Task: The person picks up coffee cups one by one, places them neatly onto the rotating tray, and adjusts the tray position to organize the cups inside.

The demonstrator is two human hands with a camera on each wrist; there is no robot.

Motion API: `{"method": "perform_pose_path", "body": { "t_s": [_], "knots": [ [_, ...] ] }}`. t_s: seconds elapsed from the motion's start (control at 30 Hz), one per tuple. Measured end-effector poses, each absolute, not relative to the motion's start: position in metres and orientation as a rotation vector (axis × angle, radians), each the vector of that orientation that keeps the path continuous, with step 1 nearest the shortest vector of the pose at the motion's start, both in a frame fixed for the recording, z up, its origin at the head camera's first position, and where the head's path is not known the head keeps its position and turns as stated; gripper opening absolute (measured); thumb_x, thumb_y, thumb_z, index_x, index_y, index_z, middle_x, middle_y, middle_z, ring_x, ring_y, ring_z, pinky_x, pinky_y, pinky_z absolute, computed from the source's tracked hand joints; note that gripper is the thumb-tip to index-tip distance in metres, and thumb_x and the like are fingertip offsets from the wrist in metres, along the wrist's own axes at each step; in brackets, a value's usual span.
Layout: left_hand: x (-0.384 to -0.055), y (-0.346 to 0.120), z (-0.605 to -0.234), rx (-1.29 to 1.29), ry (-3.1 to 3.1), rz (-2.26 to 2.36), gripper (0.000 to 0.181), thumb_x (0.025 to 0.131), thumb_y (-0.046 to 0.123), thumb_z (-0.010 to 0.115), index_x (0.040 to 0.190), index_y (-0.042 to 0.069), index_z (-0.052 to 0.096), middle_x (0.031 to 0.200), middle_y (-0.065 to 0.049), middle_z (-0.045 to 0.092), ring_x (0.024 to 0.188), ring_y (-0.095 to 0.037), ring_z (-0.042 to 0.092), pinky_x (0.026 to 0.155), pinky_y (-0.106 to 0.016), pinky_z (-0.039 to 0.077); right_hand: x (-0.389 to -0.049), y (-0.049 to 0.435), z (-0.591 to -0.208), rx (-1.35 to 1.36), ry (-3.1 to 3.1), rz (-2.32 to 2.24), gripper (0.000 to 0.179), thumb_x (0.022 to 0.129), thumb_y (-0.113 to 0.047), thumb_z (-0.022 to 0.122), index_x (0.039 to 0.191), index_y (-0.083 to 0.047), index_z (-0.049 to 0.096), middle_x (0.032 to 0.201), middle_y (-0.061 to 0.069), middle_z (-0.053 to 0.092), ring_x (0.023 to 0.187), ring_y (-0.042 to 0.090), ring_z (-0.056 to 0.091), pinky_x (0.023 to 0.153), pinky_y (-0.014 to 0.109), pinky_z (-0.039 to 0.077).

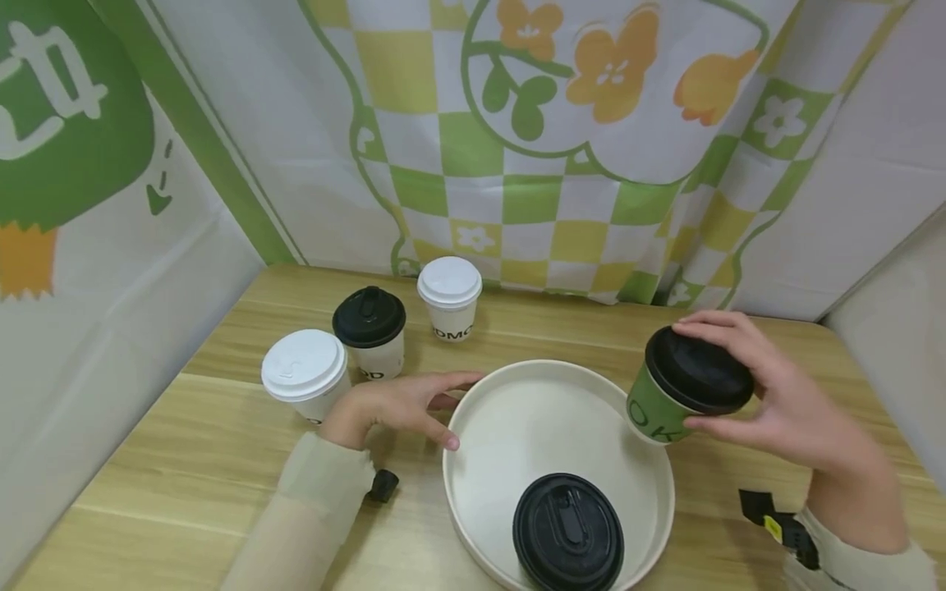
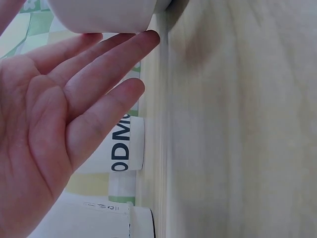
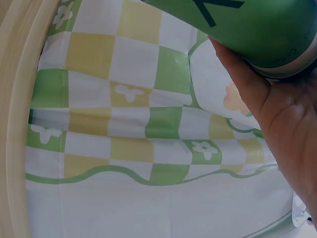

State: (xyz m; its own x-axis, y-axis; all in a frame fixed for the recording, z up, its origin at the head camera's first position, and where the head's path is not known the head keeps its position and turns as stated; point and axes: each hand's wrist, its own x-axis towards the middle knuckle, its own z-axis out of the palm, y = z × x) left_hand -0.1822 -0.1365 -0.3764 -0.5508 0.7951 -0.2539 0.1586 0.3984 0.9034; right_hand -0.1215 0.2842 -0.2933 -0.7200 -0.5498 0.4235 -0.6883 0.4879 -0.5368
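My right hand (image 1: pixel 776 402) grips a green paper coffee cup (image 1: pixel 654 406) by its black lid end, thumb on one side and fingers on the other. That cup leans at the right rim of a round cream tray (image 1: pixel 502 419); whether it touches the rim I cannot tell. Green cup wall also shows beside the right hand (image 3: pixel 292 114) in the right wrist view. At the tray's left side, my left hand (image 1: pixel 402 406) touches the rim with fairly straight fingers, as the left wrist view shows its fingers (image 2: pixel 106 74) against the tray wall. A black-lidded cup (image 1: pixel 567 529) stands inside the tray near the front.
Left of the tray stand a white-lidded cup (image 1: pixel 306 369), a white cup with a black lid (image 1: pixel 377 353) and a smaller white-lidded cup (image 1: pixel 451 300). Behind the wooden table (image 1: pixel 185 460) hangs a checked, flowered curtain (image 1: pixel 532 197). White cloth walls flank both sides.
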Motion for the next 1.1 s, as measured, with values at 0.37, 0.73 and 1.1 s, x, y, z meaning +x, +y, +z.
{"method": "perform_pose_path", "body": {
  "t_s": [0.37,0.73,1.1],
  "knots": [
    [-0.196,-0.136,-0.377,0.897,1.908,1.156,0.097,0.081,0.01,0.081,0.159,0.01,0.022,0.165,-0.013,0.023,0.146,-0.042,0.033,0.12,-0.051,0.031,-0.125,0.277,-0.296,1.156,-2.503,1.177,0.109,0.055,0.011,0.09,0.15,0.003,0.036,0.15,0.006,0.038,0.122,0.007,0.052,0.095,0.012,0.049],
    [-0.208,-0.132,-0.377,0.811,1.91,1.106,0.093,0.081,0.009,0.08,0.157,0.012,0.027,0.163,-0.01,0.028,0.145,-0.039,0.036,0.116,-0.047,0.038,-0.124,0.278,-0.299,1.215,-2.472,1.237,0.107,0.056,0.013,0.089,0.148,0.006,0.037,0.149,0.006,0.037,0.123,0.007,0.052,0.098,0.011,0.047],
    [-0.196,-0.139,-0.378,0.928,1.904,1.215,0.091,0.084,0.011,0.079,0.156,0.003,0.025,0.163,-0.016,0.028,0.147,-0.038,0.034,0.12,-0.049,0.031,-0.125,0.28,-0.299,1.195,-2.499,1.184,0.107,0.057,0.009,0.09,0.15,-0.002,0.038,0.145,0.014,0.039,0.122,0.006,0.051,0.098,0.01,0.046]
  ]
}}
